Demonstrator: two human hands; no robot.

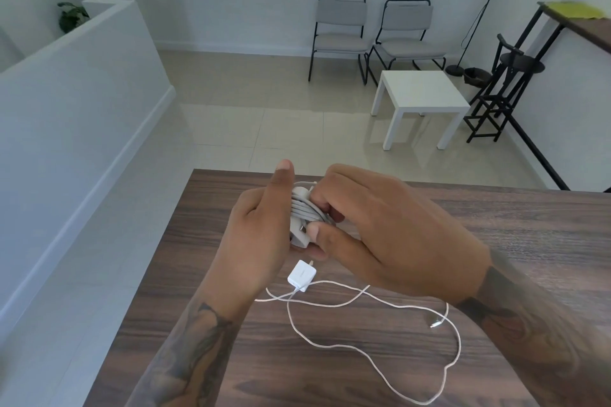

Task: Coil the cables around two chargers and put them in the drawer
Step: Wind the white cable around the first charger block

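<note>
Chargers: the first charger (299, 218), nearly wrapped, is held above the tabletop's (496, 241) far edge, left hand (261, 235) clamping it steady while the right hand (373, 231) pinches the cable's end. The second charger (302, 275) lies beneath, its cable (380, 363) loose toward the near edge, likely awaiting coiling.

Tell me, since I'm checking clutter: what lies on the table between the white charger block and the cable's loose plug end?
Head view: only loops of its own white cable cross the dark wooden table between the white charger block and the plug end; nothing else.
</note>
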